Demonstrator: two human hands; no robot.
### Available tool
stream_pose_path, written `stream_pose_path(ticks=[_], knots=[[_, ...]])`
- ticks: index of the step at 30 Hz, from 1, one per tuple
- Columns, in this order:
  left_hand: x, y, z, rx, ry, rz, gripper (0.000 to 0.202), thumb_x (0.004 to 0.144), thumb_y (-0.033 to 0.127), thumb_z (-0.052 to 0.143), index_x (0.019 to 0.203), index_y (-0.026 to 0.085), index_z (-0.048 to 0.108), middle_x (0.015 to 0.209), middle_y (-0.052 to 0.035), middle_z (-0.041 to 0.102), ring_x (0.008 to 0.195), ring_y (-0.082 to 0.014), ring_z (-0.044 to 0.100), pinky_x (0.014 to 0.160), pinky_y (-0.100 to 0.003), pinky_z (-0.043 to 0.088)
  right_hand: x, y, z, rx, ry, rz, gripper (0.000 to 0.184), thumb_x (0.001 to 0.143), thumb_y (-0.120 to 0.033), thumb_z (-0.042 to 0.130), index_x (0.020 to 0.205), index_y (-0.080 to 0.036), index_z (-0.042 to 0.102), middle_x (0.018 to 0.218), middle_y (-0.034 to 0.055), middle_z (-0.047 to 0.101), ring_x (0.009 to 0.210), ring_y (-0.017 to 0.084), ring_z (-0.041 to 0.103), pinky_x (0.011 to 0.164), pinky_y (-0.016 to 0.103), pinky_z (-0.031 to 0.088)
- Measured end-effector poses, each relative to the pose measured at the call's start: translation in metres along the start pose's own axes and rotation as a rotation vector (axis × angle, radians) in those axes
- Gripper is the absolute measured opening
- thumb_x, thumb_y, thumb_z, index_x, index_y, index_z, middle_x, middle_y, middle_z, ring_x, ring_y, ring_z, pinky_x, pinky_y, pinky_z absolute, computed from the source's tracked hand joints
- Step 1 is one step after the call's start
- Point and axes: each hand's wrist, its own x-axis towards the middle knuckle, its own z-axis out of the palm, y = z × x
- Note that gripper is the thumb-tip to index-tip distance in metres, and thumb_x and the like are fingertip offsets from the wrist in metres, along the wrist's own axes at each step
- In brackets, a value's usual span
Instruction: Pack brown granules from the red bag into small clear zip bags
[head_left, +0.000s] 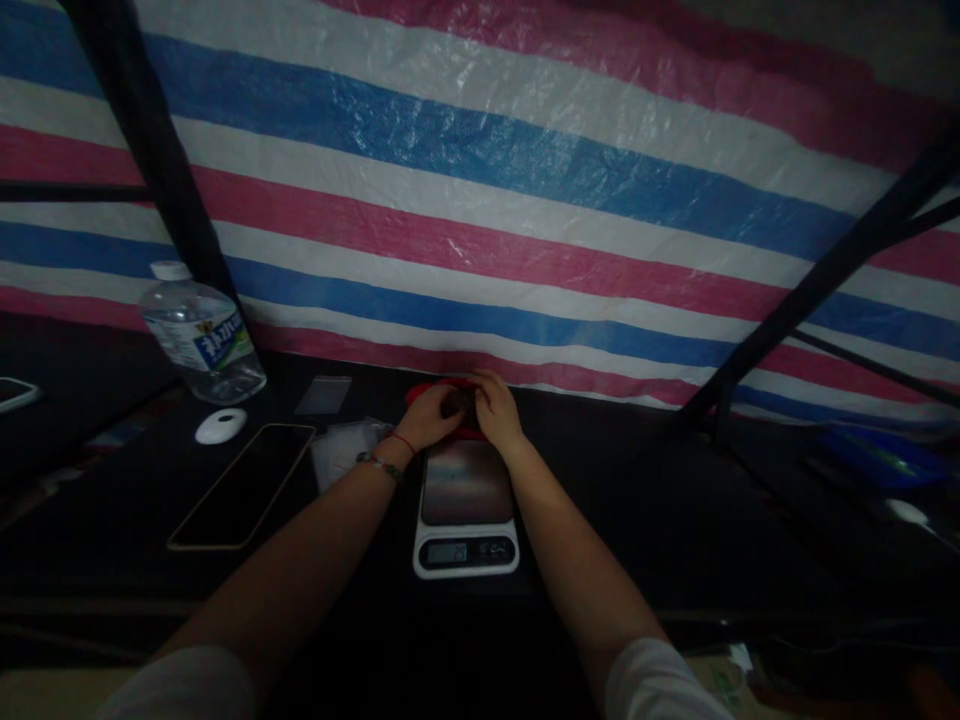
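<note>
Behind the scale stands a red bowl [414, 392], mostly covered by my hands. My left hand [429, 416] reaches into it from the left, fingers curled inward, a red cord and a beaded bracelet on the wrist. Facing it, my right hand [496, 408] bends its fingers over the bowl's right side. Between them shows a dark brown mass [466, 402], too dim to name. The kitchen scale [469, 490], white with a shiny metal plate, lies in front of the bowl; its display is lit, and nothing rests on the plate.
Clear plastic bags [346, 450] lie left of the scale, beside a dark phone [244, 488]. Farther left are a white oval object [220, 426] and a large clear water bottle [202, 335]. A blue tray [885, 458] sits far right. Black metal posts stand before a striped tarp [480, 230].
</note>
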Motion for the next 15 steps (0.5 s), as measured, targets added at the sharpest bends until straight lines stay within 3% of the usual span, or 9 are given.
stream_pose_path(ticks=[2, 5, 9, 12, 15], knots=[[0.0, 0.001, -0.001, 0.001, 0.042, -0.02, 0.037, 0.072, 0.026, 0.061, 0.108, 0.016, 0.057, 0.103, -0.0083, 0.065, 0.098, -0.023, 0.062, 0.089, -0.038, 0.049, 0.0, 0.007, 0.001, -0.044, -0.014, 0.055, 0.038, 0.084, -0.008, 0.037, 0.108, -0.018, 0.064, 0.116, 0.0093, 0.061, 0.113, 0.018, 0.053, 0.103, 0.035, 0.038], [0.001, 0.003, -0.004, 0.014, 0.127, -0.055, 0.034, 0.071, 0.025, 0.061, 0.104, 0.017, 0.057, 0.101, -0.0077, 0.065, 0.096, -0.023, 0.062, 0.09, -0.038, 0.049, -0.001, 0.012, 0.005, -0.109, -0.236, 0.063, 0.033, 0.081, -0.011, 0.046, 0.107, -0.016, 0.065, 0.107, 0.0094, 0.066, 0.105, 0.02, 0.057, 0.098, 0.034, 0.042], [0.0, 0.004, -0.007, 0.028, 0.186, -0.1, 0.027, 0.071, 0.024, 0.059, 0.098, 0.018, 0.058, 0.096, -0.0066, 0.065, 0.092, -0.0225, 0.063, 0.088, -0.037, 0.05, 0.002, 0.01, 0.009, -0.202, -0.472, 0.025, 0.039, 0.076, -0.021, 0.062, 0.115, -0.016, 0.062, 0.116, 0.0112, 0.064, 0.109, 0.023, 0.058, 0.096, 0.035, 0.043], [0.0, 0.004, -0.008, 0.037, 0.201, -0.122, 0.027, 0.071, 0.024, 0.059, 0.097, 0.018, 0.058, 0.096, -0.0067, 0.065, 0.091, -0.0228, 0.063, 0.086, -0.037, 0.05, 0.009, 0.007, 0.01, -0.288, -0.564, 0.058, 0.046, 0.073, -0.022, 0.066, 0.118, -0.017, 0.061, 0.119, 0.0126, 0.063, 0.11, 0.025, 0.058, 0.094, 0.035, 0.043], [-0.001, 0.003, -0.007, 0.047, 0.197, -0.096, 0.03, 0.071, 0.024, 0.059, 0.1, 0.017, 0.058, 0.098, -0.0074, 0.065, 0.093, -0.023, 0.063, 0.088, -0.037, 0.05, 0.017, 0.005, 0.013, -0.327, -0.597, 0.085, 0.033, 0.076, -0.02, 0.064, 0.109, -0.017, 0.066, 0.11, 0.0123, 0.067, 0.103, 0.024, 0.061, 0.09, 0.031, 0.044]])
